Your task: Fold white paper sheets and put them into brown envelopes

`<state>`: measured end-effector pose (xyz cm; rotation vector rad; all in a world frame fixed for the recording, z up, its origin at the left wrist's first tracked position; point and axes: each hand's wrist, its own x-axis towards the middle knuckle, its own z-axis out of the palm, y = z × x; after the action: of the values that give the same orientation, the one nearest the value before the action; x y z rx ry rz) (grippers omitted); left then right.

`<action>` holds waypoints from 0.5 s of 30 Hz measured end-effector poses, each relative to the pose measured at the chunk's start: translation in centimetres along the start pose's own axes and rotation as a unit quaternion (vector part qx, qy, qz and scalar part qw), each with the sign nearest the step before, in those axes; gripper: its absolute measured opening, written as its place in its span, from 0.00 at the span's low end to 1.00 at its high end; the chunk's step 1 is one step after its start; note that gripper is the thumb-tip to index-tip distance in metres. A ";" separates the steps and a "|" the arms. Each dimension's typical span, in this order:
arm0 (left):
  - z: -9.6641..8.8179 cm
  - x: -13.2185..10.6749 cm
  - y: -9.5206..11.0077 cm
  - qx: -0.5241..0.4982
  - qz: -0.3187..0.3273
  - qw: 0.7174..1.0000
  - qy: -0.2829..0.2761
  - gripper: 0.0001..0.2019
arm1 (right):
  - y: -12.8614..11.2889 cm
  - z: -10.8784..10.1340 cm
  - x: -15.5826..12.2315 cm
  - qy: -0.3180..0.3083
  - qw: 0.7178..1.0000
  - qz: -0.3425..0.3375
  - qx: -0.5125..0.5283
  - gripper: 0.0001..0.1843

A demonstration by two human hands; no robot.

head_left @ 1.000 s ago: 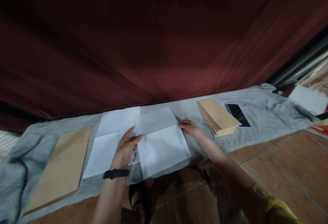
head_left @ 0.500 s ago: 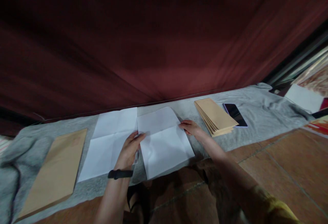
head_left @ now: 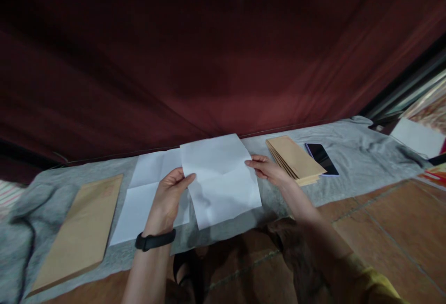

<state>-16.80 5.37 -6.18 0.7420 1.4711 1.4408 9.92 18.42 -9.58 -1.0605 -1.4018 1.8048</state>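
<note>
A creased white sheet of paper [head_left: 223,183] is raised off the grey cloth, pinched at both side edges. My left hand [head_left: 170,190], with a black band on its wrist, is closed on the left edge, thumb on top. On the right edge, my right hand [head_left: 266,168] grips with thumb and fingers. Another white sheet [head_left: 139,209] with a fold line lies flat to the left, partly hidden behind my left hand and the raised sheet. Right of my right hand rests a fanned stack of brown envelopes [head_left: 296,155].
A large brown envelope [head_left: 78,229] lies at the left on the grey cloth [head_left: 365,164]. A phone [head_left: 322,159] sits partly beneath the envelope stack. Dark red fabric [head_left: 223,62] hangs behind. Brown floor tiles [head_left: 393,225] are at the front right.
Both hands have lifted the white sheet off the cloth and up; its far edge now reaches the red fabric's base. It overlaps the left sheet more.
</note>
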 end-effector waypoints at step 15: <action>-0.7 -2.9 2.6 0.177 0.269 0.947 -0.012 0.06 | -3.2 -1.3 -2.4 0.076 0.956 -0.255 -0.121 0.15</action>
<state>-16.70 2.84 -3.18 1.4680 1.6015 1.5610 12.26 17.81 -6.06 -0.8296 -1.6460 1.1819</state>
